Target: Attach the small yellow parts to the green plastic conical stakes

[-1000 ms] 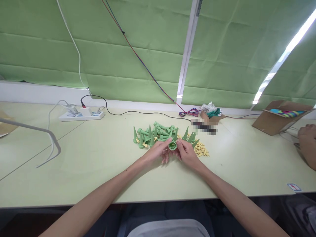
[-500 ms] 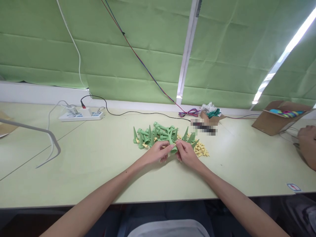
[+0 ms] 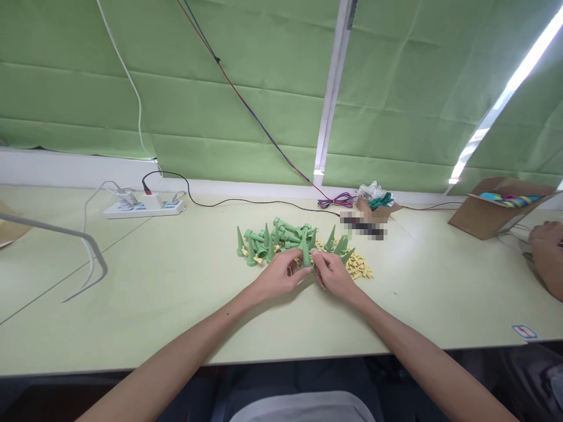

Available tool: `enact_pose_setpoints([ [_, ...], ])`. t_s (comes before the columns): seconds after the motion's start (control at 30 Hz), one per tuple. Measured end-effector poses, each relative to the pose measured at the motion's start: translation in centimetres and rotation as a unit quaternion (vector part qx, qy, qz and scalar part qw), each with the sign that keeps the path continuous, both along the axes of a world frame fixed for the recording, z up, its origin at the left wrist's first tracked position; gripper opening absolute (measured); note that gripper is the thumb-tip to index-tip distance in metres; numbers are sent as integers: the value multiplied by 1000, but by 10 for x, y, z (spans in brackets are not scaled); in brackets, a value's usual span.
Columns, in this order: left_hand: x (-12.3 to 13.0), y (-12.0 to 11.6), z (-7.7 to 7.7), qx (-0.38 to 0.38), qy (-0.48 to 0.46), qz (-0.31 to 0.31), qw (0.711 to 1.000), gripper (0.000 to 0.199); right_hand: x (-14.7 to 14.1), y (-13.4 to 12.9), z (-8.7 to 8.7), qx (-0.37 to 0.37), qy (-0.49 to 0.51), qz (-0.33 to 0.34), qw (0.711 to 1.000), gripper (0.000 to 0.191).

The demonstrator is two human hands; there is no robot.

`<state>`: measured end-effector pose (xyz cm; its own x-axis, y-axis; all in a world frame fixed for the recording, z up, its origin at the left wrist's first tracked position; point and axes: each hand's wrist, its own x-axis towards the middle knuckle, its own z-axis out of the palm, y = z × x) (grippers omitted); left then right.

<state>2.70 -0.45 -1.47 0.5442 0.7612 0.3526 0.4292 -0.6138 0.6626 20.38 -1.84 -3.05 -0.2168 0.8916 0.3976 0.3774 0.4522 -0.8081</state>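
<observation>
A green cone-shaped piece (image 3: 305, 251) points upward between my hands, near the middle of the table. My left hand (image 3: 284, 273) is closed round its lower end, thumb in front. On its right side my right hand (image 3: 331, 269) is pinched; whatever lies between those fingertips is too small to make out. Behind my hands spreads a pile of green cone pieces (image 3: 285, 227), some upright and some lying down. Small yellow pieces (image 3: 359, 266) lie heaped to the right of my right hand, and a few sit among the green ones.
A white power strip (image 3: 145, 206) with plugs and cables lies at the back left. Along the back right are bundled wires (image 3: 338, 201), a small open box (image 3: 373, 210) and a larger cardboard box (image 3: 492, 211). Another person's hand (image 3: 548, 249) is at the far right.
The green piece between my hands has tilted from showing its open wide end to standing with its tip up. My left hand has turned with it, and my right hand has hardly moved.
</observation>
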Motion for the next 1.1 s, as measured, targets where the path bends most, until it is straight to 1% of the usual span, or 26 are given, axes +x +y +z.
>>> enact_pose_setpoints([
  [0.2, 0, -1, -1, 30, -5, -20, 999, 24, 0, -1, 3, -16, 0, 3, 1000, 64],
  [0.37, 0, -3, -4, 73, -9, -47, 996, 12, 2, 2, 0, -61, 21, 38, 997, 69],
  [0.5, 0, -3, -4, 97, 2, -48, 994, 13, 3, 7, -6, -101, 58, 55, 992, 65],
  [0.67, -1, -2, 0, 86, 4, -58, 995, 17, 4, 10, -11, -128, 72, 52, 988, 60],
  [0.8, 0, -2, 1, 81, 2, -59, 995, 19, 3, 9, -12, -120, 57, 49, 990, 60],
  [0.93, 0, -1, -1, 76, -2, -56, 996, 23, 0, 5, -10, -105, 37, 14, 994, 58],
  [1.0, 0, -1, -2, 66, -3, -50, 997, 26, -2, 4, -10, -91, 23, -2, 996, 55],
  [1.1, 2, -1, -2, 38, -10, -36, 999, 27, -3, 4, -11, -67, 5, -10, 998, 51],
])
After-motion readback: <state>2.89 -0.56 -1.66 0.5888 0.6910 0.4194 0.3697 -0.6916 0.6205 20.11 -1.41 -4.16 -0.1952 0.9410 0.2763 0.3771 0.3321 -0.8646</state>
